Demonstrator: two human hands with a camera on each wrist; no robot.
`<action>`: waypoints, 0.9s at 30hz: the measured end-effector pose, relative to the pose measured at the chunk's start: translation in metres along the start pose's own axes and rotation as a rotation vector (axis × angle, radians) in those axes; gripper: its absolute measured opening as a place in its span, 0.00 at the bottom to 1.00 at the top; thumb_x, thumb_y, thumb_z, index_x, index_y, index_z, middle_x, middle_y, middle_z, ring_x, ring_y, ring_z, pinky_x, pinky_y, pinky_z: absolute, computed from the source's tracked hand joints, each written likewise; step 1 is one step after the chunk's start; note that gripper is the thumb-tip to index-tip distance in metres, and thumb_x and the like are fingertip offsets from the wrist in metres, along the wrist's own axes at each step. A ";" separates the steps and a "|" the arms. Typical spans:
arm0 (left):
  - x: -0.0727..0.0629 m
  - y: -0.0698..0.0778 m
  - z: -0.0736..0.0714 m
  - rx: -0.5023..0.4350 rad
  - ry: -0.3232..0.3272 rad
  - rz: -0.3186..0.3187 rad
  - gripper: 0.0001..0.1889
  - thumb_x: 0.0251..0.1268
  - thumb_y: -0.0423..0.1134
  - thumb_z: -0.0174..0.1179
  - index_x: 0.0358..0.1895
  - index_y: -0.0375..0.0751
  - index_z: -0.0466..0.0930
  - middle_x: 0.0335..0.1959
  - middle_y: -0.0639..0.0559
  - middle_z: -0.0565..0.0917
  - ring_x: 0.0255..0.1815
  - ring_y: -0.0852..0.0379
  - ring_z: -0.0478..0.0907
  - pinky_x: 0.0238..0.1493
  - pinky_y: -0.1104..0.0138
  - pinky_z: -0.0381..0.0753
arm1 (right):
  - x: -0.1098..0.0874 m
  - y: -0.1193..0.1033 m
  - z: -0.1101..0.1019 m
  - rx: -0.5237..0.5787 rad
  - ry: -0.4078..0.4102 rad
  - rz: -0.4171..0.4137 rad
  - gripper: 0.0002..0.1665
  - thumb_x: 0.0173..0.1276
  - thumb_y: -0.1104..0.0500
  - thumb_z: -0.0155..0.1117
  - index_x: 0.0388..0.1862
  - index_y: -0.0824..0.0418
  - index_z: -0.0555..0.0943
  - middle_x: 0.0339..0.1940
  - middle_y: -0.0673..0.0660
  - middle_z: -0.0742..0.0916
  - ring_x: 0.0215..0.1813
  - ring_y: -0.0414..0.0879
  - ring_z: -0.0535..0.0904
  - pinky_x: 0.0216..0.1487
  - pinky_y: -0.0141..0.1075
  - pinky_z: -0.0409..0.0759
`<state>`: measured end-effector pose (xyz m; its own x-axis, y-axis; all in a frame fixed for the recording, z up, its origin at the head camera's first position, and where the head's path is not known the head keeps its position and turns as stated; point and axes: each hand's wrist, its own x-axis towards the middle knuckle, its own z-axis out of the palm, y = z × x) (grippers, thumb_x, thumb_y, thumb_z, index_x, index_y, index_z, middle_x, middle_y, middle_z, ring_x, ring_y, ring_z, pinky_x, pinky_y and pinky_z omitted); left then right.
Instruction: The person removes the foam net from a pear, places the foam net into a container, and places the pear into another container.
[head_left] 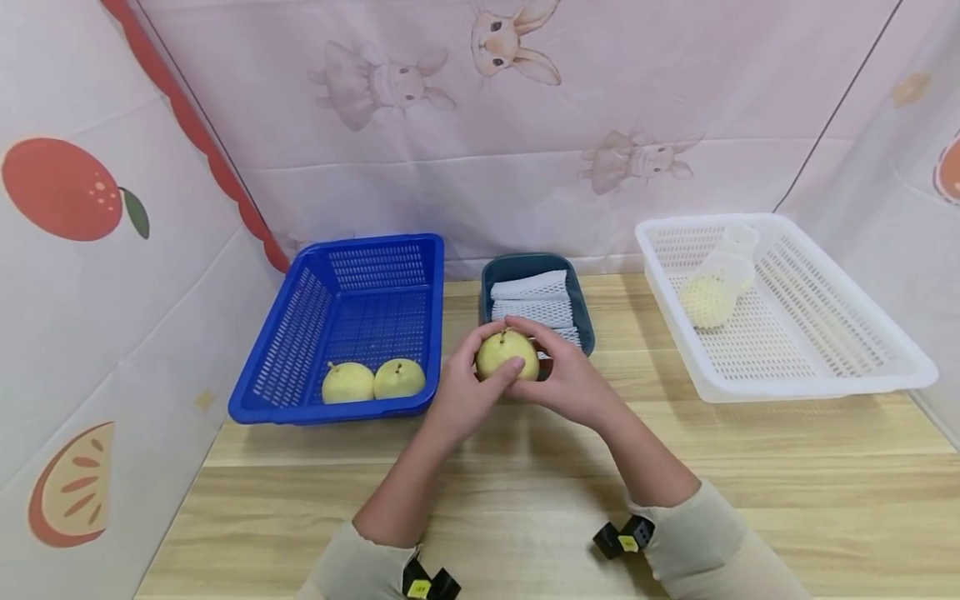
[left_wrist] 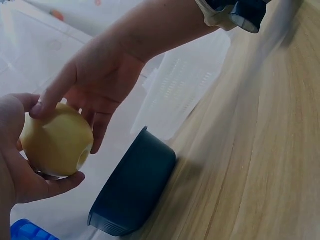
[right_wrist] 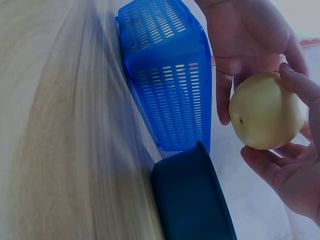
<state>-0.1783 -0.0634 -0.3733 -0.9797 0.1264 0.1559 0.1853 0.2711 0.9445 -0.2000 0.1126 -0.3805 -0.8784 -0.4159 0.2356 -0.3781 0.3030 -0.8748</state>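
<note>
A round yellow-green pear is held between both hands above the table, its stem upward. My left hand grips it from the left, thumb across the near side. From the other side my right hand curls its fingers round the pear. The two thumbs come close together at the front in the head view. In the right wrist view the underside of the pear shows a small dark hollow. Just behind the hands stands a dark green tray with several white foam net sleeves, partly hidden by my right hand.
On the left, a blue basket holds two more pears at its near edge. A white basket on the right contains a pear in a foam net. Printed cloth walls bound the wooden table.
</note>
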 end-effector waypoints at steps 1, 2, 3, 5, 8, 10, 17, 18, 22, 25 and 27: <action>0.000 0.000 0.000 -0.005 0.010 0.002 0.28 0.64 0.54 0.65 0.66 0.58 0.71 0.64 0.55 0.73 0.55 0.51 0.75 0.49 0.58 0.83 | 0.000 0.000 0.001 0.007 0.002 -0.009 0.46 0.57 0.48 0.77 0.73 0.41 0.67 0.72 0.43 0.72 0.64 0.46 0.74 0.59 0.46 0.80; -0.001 0.000 -0.001 -0.014 0.018 0.005 0.27 0.64 0.54 0.65 0.65 0.58 0.71 0.63 0.54 0.74 0.54 0.51 0.76 0.48 0.58 0.83 | 0.000 -0.001 0.001 0.015 0.001 -0.016 0.46 0.57 0.48 0.77 0.73 0.42 0.67 0.72 0.44 0.72 0.64 0.46 0.74 0.59 0.46 0.80; -0.001 0.000 -0.002 -0.021 0.027 0.007 0.26 0.64 0.54 0.65 0.65 0.58 0.72 0.62 0.54 0.74 0.54 0.51 0.76 0.47 0.59 0.84 | 0.000 -0.001 0.002 0.026 -0.002 -0.021 0.47 0.56 0.49 0.78 0.73 0.43 0.66 0.72 0.44 0.71 0.64 0.46 0.74 0.59 0.45 0.80; -0.001 0.001 -0.004 -0.037 0.042 0.015 0.25 0.64 0.54 0.65 0.64 0.58 0.73 0.62 0.54 0.75 0.53 0.51 0.76 0.45 0.59 0.84 | 0.001 0.000 0.004 0.050 -0.013 -0.023 0.47 0.56 0.50 0.78 0.73 0.42 0.66 0.72 0.43 0.71 0.64 0.47 0.74 0.58 0.45 0.81; -0.001 0.001 -0.009 -0.053 0.052 0.027 0.25 0.65 0.53 0.64 0.64 0.56 0.74 0.61 0.54 0.75 0.53 0.51 0.77 0.45 0.59 0.84 | 0.002 0.000 0.006 0.082 -0.029 -0.018 0.49 0.55 0.51 0.79 0.74 0.42 0.65 0.72 0.43 0.70 0.64 0.48 0.75 0.58 0.43 0.81; -0.001 0.002 -0.012 -0.060 0.056 0.037 0.24 0.66 0.51 0.64 0.64 0.55 0.74 0.61 0.53 0.76 0.54 0.52 0.77 0.47 0.59 0.84 | 0.003 0.000 0.007 0.103 -0.031 -0.019 0.49 0.55 0.53 0.79 0.73 0.42 0.65 0.71 0.44 0.71 0.64 0.49 0.75 0.58 0.43 0.81; -0.005 0.005 -0.026 -0.034 0.053 0.003 0.30 0.62 0.53 0.67 0.66 0.57 0.69 0.63 0.55 0.73 0.56 0.51 0.75 0.48 0.57 0.83 | 0.009 -0.006 0.022 0.128 0.025 -0.082 0.47 0.55 0.58 0.78 0.73 0.52 0.67 0.68 0.51 0.75 0.62 0.51 0.78 0.54 0.40 0.83; -0.006 0.006 -0.029 -0.020 0.052 -0.008 0.32 0.60 0.54 0.68 0.67 0.57 0.68 0.62 0.56 0.73 0.55 0.51 0.75 0.48 0.57 0.83 | 0.010 -0.007 0.025 0.131 0.037 -0.095 0.46 0.56 0.58 0.78 0.73 0.52 0.67 0.68 0.51 0.75 0.62 0.51 0.78 0.54 0.41 0.83; -0.010 0.012 -0.041 0.054 0.065 -0.038 0.38 0.54 0.56 0.72 0.68 0.59 0.66 0.61 0.56 0.73 0.54 0.50 0.75 0.45 0.57 0.83 | 0.014 -0.020 0.036 0.147 0.060 -0.113 0.44 0.57 0.60 0.77 0.72 0.50 0.68 0.67 0.51 0.75 0.60 0.50 0.78 0.55 0.41 0.83; -0.013 0.018 -0.053 0.110 0.095 -0.034 0.37 0.52 0.56 0.73 0.67 0.60 0.67 0.60 0.56 0.74 0.52 0.50 0.75 0.43 0.57 0.83 | 0.017 -0.029 0.044 0.176 0.043 -0.105 0.45 0.58 0.58 0.76 0.73 0.48 0.66 0.68 0.49 0.74 0.61 0.48 0.77 0.56 0.41 0.82; -0.015 0.023 -0.063 0.137 0.114 -0.025 0.37 0.52 0.56 0.73 0.66 0.60 0.68 0.60 0.55 0.75 0.51 0.50 0.76 0.43 0.57 0.82 | 0.022 -0.028 0.049 0.201 0.030 -0.119 0.47 0.58 0.57 0.77 0.74 0.46 0.65 0.69 0.47 0.74 0.62 0.48 0.77 0.58 0.43 0.81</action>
<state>-0.1641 -0.1195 -0.3352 -0.9850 0.0107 0.1722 0.1619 0.4013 0.9015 -0.1938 0.0527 -0.3715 -0.8403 -0.4122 0.3522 -0.4166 0.0752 -0.9060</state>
